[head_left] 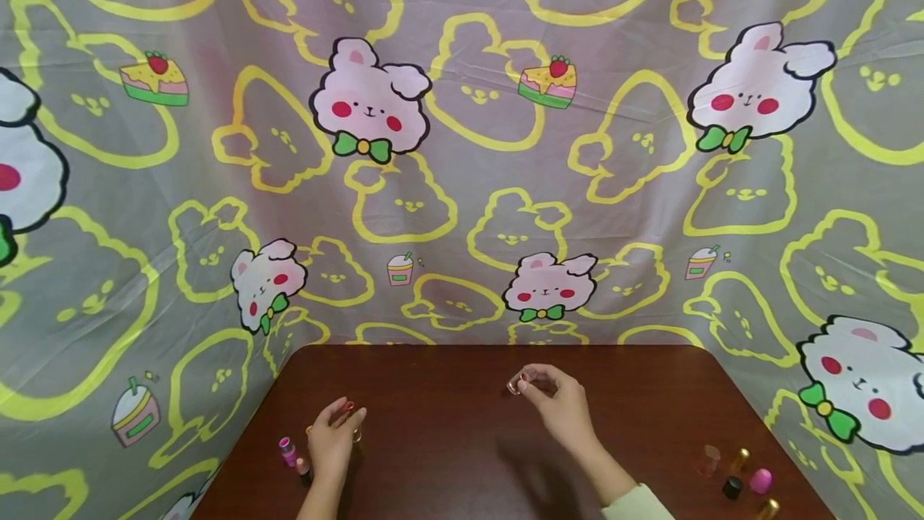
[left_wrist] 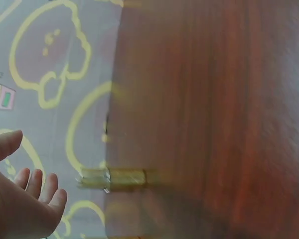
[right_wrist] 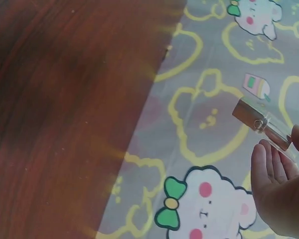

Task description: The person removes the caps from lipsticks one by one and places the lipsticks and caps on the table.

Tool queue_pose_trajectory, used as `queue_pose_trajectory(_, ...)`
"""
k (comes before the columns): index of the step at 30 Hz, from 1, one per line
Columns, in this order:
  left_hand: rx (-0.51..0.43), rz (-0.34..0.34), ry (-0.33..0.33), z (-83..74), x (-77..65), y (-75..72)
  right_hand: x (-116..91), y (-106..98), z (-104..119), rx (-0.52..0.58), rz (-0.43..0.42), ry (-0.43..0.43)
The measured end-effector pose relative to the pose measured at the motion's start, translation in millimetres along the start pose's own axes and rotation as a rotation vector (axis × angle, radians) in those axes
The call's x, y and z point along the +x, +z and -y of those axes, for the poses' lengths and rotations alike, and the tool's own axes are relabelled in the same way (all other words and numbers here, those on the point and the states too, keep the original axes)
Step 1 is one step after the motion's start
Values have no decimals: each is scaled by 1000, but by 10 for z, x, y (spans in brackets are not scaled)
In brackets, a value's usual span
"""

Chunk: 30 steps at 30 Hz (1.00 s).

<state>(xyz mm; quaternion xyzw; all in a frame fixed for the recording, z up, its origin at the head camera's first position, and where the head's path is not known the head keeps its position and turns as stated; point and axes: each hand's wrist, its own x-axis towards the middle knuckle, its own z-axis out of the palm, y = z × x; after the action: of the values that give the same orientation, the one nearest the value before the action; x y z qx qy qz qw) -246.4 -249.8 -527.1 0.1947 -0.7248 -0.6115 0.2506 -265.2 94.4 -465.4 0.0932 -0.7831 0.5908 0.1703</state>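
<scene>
My right hand [head_left: 563, 408] is raised above the middle of the table and pinches a lipstick by its clear end. That lipstick [right_wrist: 251, 115] has a gold section and a small ring on its side in the right wrist view. At the left, my left hand [head_left: 332, 441] is over a group of uncapped lipsticks, its fingers loosely bent. Nothing shows in its grasp in the left wrist view, where a gold tube [left_wrist: 114, 179] stands apart from the fingers. Beside this hand are a pink lipstick [head_left: 288, 452] and a dark one with a peach tip [head_left: 304, 472]. The hand partly hides the others.
Loose caps lie at the table's right side: a clear cap [head_left: 709, 461], a gold cap [head_left: 741, 458], a black cap [head_left: 732, 488], a pink cap [head_left: 761, 481] and another gold cap [head_left: 768, 510]. A printed curtain [head_left: 462, 143] surrounds the brown table [head_left: 433, 392].
</scene>
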Motion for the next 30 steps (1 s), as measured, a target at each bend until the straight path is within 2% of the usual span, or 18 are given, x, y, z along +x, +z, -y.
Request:
queue_pose_trajectory(9, -90, 33, 39, -235, -99, 229, 21, -148, 161, 152, -49, 55)
queue_pose_trajectory(14, -147, 88, 53, -368, -171, 347, 48, -210, 233, 240, -68, 130)
queue_pose_trajectory(20, -240, 174, 51, -542, -276, 493, 70, -244, 291, 371, -85, 175)
queue_pose_trajectory(30, -442, 273, 42, -806, -440, 740, 71, -248, 368, 522, -88, 196)
